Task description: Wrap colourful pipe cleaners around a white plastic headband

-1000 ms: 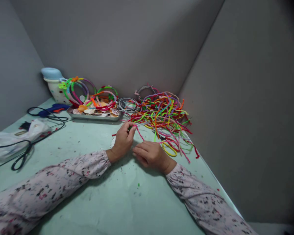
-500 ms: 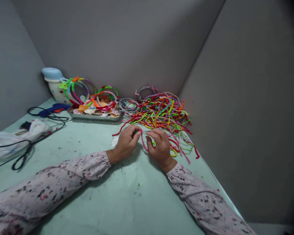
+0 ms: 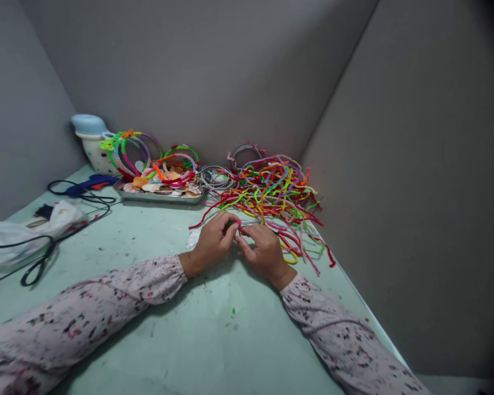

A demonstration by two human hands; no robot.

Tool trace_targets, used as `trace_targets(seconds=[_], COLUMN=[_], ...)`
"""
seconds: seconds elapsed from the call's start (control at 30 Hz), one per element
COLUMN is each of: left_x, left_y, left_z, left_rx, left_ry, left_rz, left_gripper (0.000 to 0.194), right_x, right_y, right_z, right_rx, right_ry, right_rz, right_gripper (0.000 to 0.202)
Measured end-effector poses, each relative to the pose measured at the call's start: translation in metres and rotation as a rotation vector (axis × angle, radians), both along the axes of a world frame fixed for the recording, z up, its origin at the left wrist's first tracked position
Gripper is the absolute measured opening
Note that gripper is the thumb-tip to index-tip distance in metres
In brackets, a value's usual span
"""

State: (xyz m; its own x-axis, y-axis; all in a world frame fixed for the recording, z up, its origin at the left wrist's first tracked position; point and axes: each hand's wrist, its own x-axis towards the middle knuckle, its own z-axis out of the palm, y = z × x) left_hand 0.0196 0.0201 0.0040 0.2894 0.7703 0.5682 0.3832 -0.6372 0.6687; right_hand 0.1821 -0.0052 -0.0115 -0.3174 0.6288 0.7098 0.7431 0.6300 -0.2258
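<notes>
Near the middle of the table, my left hand [image 3: 214, 240] pinches a pink fuzzy stem [image 3: 239, 225] at its fingertips, where a bit of green also shows. My right hand [image 3: 263, 249] is just to the right, its thumb and forefinger closed close around the pink stem. A thin grey band passes behind the right fingers, partly hidden. A large tangled pile of coloured fuzzy stems [image 3: 271, 184] lies just beyond the right hand.
A metal tray [image 3: 164, 198] holds shell-like discs and colourful headbands. Beside it are grey hoops [image 3: 216, 177]. At the left stand a blue-lidded container [image 3: 96, 148], a blue tool [image 3: 88, 184], a plastic bag [image 3: 61, 219] and a black cable [image 3: 45, 255].
My right hand's fingers have come down and left, nearer my left fingertips. The pink strand that hung down between the hands is now mostly out of sight.
</notes>
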Motion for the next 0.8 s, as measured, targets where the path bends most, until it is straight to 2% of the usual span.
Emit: trace_targets(seconds=[0.33,0.8], left_x=[0.0003,-0.0006], left_y=[0.0009,0.0025], left_z=[-0.0036,-0.0026], left_rx=[0.037,0.063], left_ry=[0.043,0.101], left_rz=[0.024,0.047], left_gripper=[0.012,0.012], right_x=[-0.0033,-0.0038], right_y=[-0.002,-0.0025], right_z=[0.0026,0.0036], right_rx=[-0.082,-0.049], right_ry=[0.091,0.095], right_rz=[-0.045,-0.082], right_gripper=[0.015,0.016])
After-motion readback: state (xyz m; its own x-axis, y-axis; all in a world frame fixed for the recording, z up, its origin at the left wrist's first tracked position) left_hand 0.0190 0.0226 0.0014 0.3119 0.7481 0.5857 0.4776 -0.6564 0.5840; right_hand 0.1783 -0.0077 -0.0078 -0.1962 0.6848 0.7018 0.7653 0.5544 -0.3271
